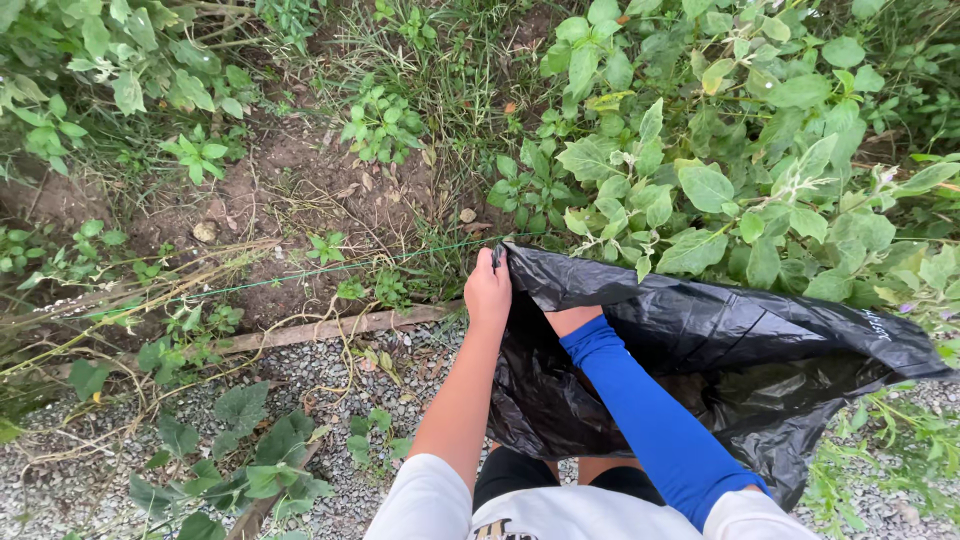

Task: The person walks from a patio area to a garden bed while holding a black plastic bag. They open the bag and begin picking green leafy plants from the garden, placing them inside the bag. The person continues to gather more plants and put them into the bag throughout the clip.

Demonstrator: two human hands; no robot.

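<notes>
A big black plastic trash bag (720, 350) hangs open in front of the person, over the gray gravel (330, 380) and next to tall leafy weeds (700, 170). Its mouth points toward the person and sags to the right. The bag looks shiny and wrinkled.

The left hand (488, 292) is closed tight on the top edge of the bag and pinches the plastic at the corner, which lifts that side up. The arm on this side is bare.

The right hand is down inside the bag (only the wrist shows at the rim), so it is hidden and I cannot tell if it is open or closed. That arm wears a bright blue sleeve (655, 420) from the wrist up.

The person wears a white shirt (560, 510) and dark shorts (520, 470).

A thin wooden board (330, 328) lies on the ground, left of the hand, between the gravel and a patch of brown dirt (300, 180). A thin green string (330, 270) runs across above the board. Small green plants (250, 470) grow up through the gravel at the lower left, and more bushes (100, 70) fill the top left corner.
</notes>
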